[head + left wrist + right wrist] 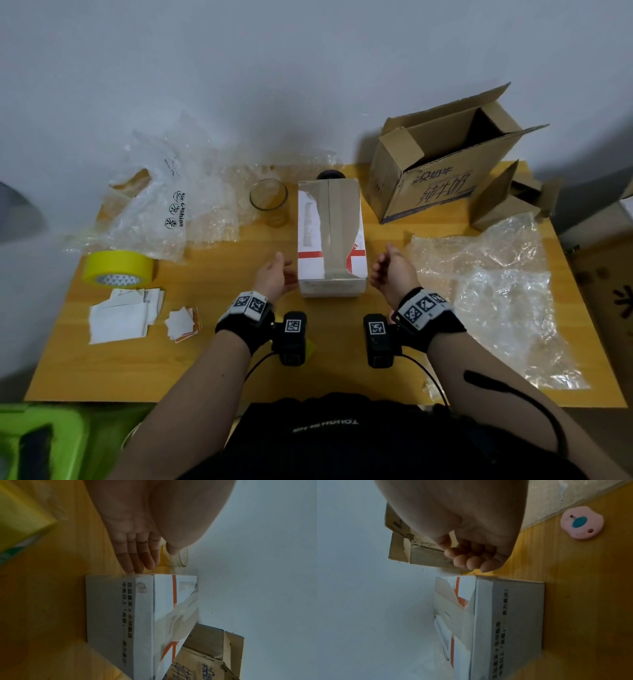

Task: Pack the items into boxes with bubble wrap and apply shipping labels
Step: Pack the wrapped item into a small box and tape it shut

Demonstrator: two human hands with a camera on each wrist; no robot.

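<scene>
A white box (330, 236) with red stripes and a taped top stands closed at the table's middle. My left hand (275, 274) is at its left side with straight fingers (135, 558), and the tips reach the near left corner of the box (120, 615). My right hand (388, 270) hovers just right of the box (513, 615); its fingers (471, 562) are loosely curled and hold nothing. An empty glass (269, 202) stands left of the box's far end. White labels (123, 315) and smaller slips (183, 323) lie at the front left.
A yellow tape roll (118, 267) and air-cushion bags (154, 205) lie at the left. Bubble wrap (496, 291) covers the right side. An open brown carton (445, 164) stands at the back right. A pink round object (582, 522) lies on the table near my right hand.
</scene>
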